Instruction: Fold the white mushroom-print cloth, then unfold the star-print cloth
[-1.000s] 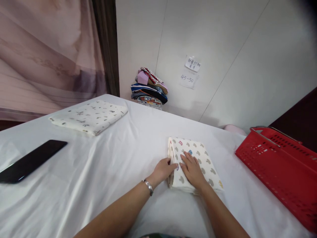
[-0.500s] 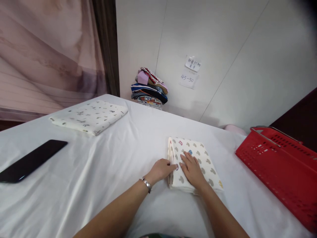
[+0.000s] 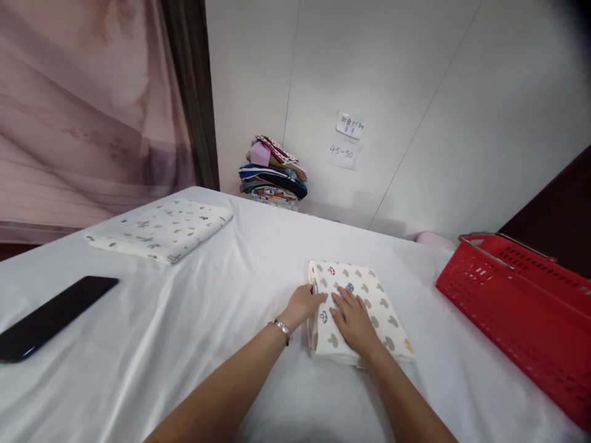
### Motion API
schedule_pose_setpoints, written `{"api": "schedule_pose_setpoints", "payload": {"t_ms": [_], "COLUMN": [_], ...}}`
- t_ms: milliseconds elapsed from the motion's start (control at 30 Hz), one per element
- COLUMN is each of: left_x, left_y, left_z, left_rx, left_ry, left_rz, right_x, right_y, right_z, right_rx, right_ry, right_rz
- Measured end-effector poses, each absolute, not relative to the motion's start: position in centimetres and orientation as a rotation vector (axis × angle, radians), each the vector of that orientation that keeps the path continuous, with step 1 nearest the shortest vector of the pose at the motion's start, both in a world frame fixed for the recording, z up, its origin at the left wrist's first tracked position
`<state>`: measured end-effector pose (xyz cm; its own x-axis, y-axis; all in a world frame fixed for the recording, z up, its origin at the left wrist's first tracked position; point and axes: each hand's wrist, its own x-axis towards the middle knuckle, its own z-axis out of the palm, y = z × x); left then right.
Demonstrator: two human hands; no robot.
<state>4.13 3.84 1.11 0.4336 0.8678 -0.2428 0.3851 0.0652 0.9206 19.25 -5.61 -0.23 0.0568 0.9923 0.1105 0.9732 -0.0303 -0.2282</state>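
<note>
Near cloth (image 3: pixel 377 303) left of basket (image 3: pixel 521 332); pile (image 3: pixel 273 172) apparently behind table (image 3: pixel 258 283).

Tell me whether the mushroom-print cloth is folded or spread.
Folded: the mushroom-print cloth lies as a compact rectangle, with stacked layers showing along its left edge.

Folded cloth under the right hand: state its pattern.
The folded cloth is white with mushrooms, mostly grey, some red, blue, purple or yellow; seen best in head view.

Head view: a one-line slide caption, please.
Left hand at the edge of a folded mushroom-print cloth, right hand on top, red basket at right.
</note>
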Motion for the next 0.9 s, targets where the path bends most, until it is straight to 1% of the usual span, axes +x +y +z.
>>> {"api": "schedule_pose_setpoints", "payload": {"t_ms": [467, 767, 900], "left_x": [3.9, 2.8, 2.0], "left_y": [1.1, -2.2, -3.9], "left_z": [0.7, 0.9, 1.6], "left_rx": [1.242, 0.973, 0.931], "left_ry": [1.019, 0.861, 0.892], "left_rz": [0.588, 0.539, 0.464], "right_x": [19.5, 19.5, 19.4], "right_y": [-5.6, -5.7, -5.8], "right_z": [-0.4, -0.3, -0.1], "right_rx": [-2.058, -2.036, -2.026], "right_ry": [-2.002, -1.999, -2.007], "right_rz": [0.107, 0.106, 0.11]}}
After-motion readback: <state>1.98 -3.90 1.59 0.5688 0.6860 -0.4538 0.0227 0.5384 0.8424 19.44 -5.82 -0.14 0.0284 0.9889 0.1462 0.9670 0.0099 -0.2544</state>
